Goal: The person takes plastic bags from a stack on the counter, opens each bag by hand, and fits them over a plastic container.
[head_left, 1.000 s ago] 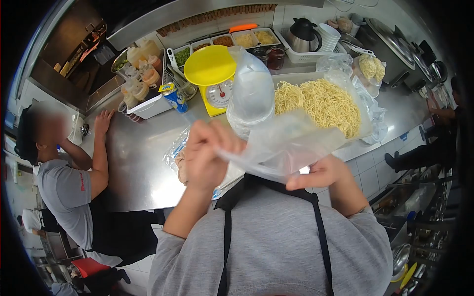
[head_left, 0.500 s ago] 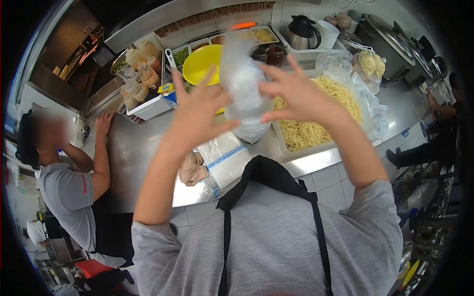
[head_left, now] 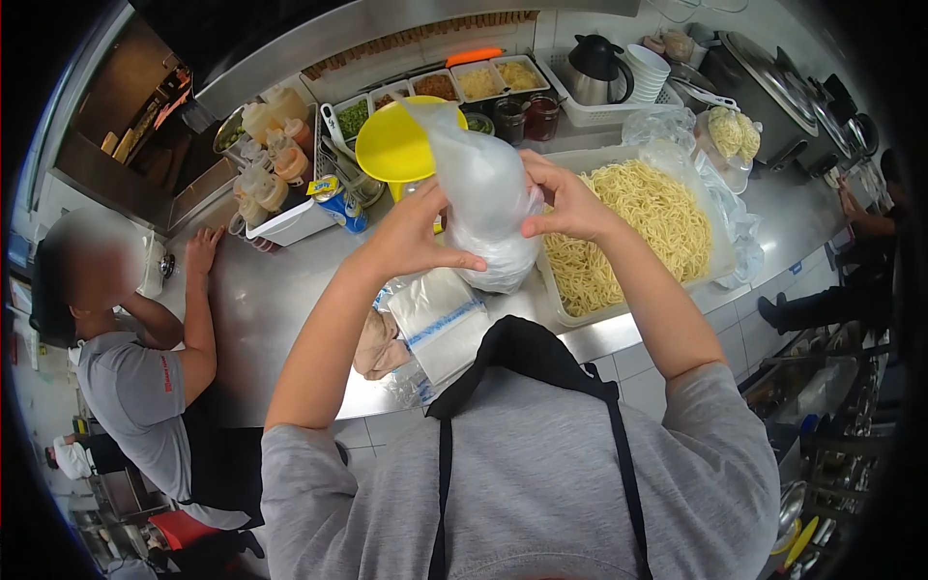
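Observation:
A tall form covered in clear plastic bags (head_left: 483, 184) stands on the steel counter, between the yellow scale's bowl (head_left: 394, 145) and a tray of noodles (head_left: 633, 232). My left hand (head_left: 420, 232) grips its left side, thumb across the front. On its right side my right hand (head_left: 565, 198) holds the plastic, with the fingertips partly behind it. What is inside the plastic cannot be made out. Nearer to me lie a stack of flat plastic bags (head_left: 440, 324) and a crumpled brown cloth-like item (head_left: 380, 346).
Sauce bottles (head_left: 275, 145) stand in a white bin at the left. Topping containers (head_left: 476, 82) line the back, with a thermos jug (head_left: 594, 70) and white bowls (head_left: 646, 70) beside them. A co-worker (head_left: 135, 358) leans on the counter at the left; another person (head_left: 851, 280) is at the right.
The loose bag between my hands is now over the wrapped form. Both hands have moved from near my chest to its sides and closed on it.

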The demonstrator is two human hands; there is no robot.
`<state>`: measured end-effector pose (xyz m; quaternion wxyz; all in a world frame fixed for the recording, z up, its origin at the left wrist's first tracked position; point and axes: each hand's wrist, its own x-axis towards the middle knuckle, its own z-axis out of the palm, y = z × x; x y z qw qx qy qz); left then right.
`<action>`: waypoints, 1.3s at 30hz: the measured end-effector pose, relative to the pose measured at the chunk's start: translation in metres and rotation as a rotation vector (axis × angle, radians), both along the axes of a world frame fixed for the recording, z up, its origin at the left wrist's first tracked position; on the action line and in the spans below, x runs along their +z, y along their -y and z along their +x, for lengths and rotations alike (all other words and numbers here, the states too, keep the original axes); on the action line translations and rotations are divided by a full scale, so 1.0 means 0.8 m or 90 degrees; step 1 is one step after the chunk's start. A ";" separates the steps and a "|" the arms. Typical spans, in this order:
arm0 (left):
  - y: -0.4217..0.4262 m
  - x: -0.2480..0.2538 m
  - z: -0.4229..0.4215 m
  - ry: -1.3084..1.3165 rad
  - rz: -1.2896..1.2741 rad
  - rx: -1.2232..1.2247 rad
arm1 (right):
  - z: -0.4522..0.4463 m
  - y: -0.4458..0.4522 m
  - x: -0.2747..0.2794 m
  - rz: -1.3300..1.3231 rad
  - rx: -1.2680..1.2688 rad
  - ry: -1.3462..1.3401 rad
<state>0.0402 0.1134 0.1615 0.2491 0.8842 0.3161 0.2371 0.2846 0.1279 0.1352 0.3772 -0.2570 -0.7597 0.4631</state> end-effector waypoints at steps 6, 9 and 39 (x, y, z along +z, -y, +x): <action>0.013 -0.048 0.006 0.157 -0.212 0.143 | 0.004 0.013 -0.022 -0.224 -0.053 0.046; 0.031 -0.100 0.013 0.255 0.240 0.226 | 0.009 0.031 -0.059 0.292 -0.267 0.083; 0.043 -0.034 0.087 0.408 0.146 0.323 | -0.072 0.035 -0.034 0.056 -0.269 -0.178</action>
